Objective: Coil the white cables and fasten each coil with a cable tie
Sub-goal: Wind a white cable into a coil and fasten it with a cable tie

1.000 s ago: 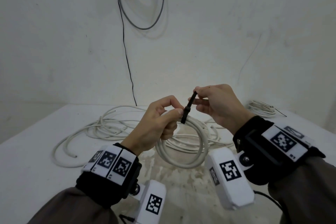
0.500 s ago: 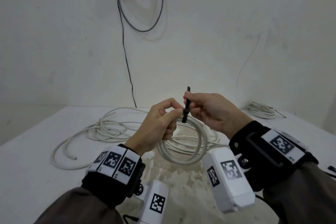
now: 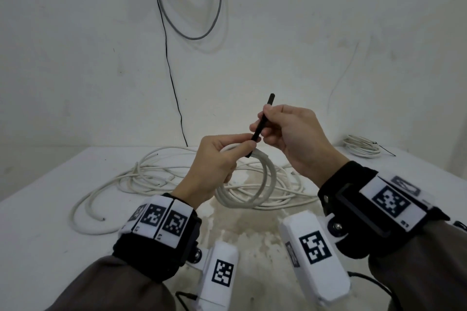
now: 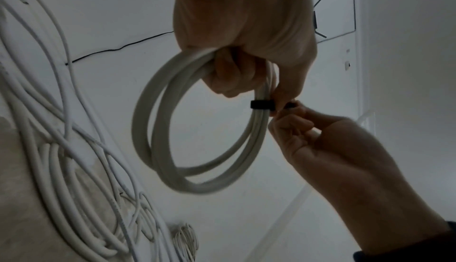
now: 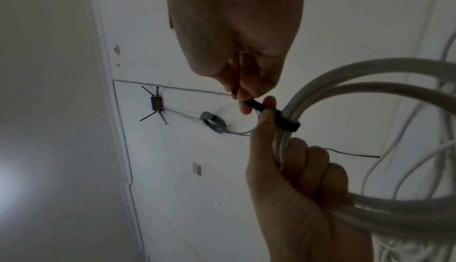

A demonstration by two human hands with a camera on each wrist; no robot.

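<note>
My left hand grips a white cable coil above the table, fingers curled round its bunched strands. A black cable tie is looped round the coil beside my left thumb; its band shows tight on the strands. My right hand pinches the tie's free tail and holds it slanting up and to the right. The tail's tip sticks out above my right fingers.
Loose white cables lie tangled on the white table behind and left of my hands. A small tied coil rests at the far right corner. Grey and black wires hang on the wall.
My right hand has drawn the tie's tail upward, so more of it shows above the fingers. Both hands have risen slightly with the coil.
</note>
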